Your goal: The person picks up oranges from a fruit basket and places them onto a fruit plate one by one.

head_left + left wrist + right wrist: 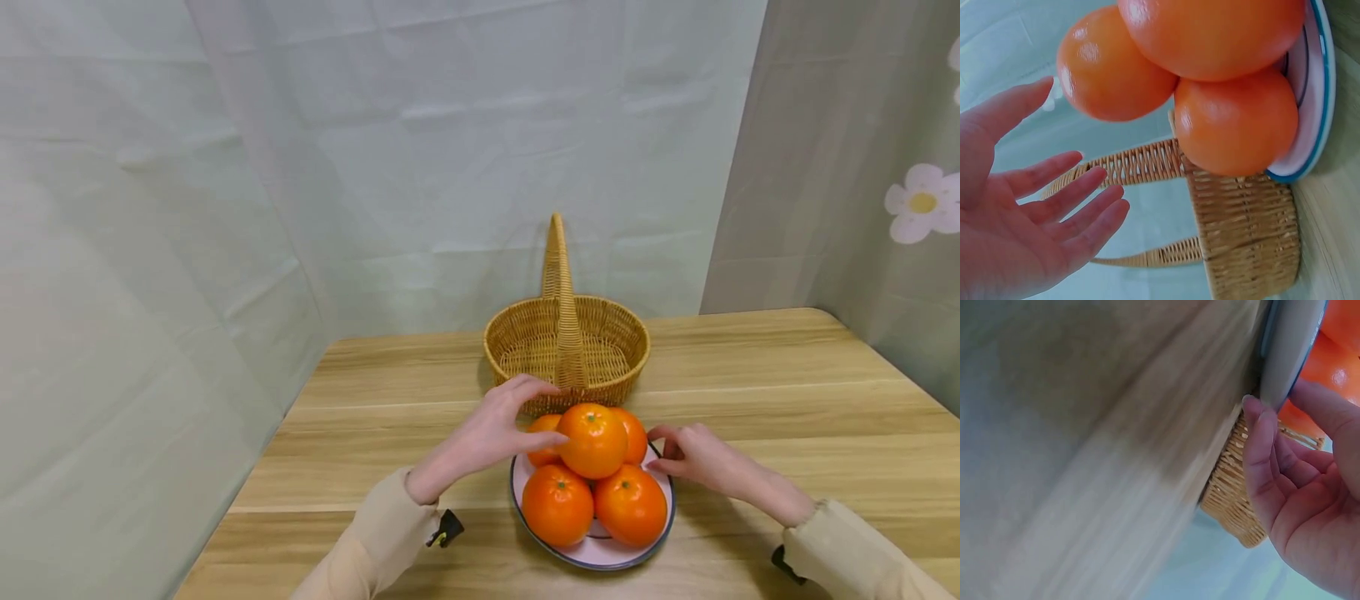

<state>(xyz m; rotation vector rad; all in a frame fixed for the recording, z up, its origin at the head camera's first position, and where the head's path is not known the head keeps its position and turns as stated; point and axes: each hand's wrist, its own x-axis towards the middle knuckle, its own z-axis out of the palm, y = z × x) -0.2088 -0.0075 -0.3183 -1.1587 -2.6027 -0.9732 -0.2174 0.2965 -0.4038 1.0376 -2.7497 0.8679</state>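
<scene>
Several oranges are piled on a white plate [588,553] with a dark blue rim, one top orange [594,442] resting on the others. My left hand [495,427] hovers at the left of the top orange, thumb and fingers spread. In the left wrist view, a gap shows between that hand [1041,215] and the oranges [1116,69]. On the plate's right side, my right hand [701,458] pinches the rim. The right wrist view shows the thumb on the upper edge of the plate [1291,347] and curled fingers beneath it.
Right behind the plate stands a wicker basket [513,329] with a tall arched handle [567,333]; no fruit shows inside. The wooden table [780,375] extends to both sides. Pale curtains [465,167] hang behind and at the left.
</scene>
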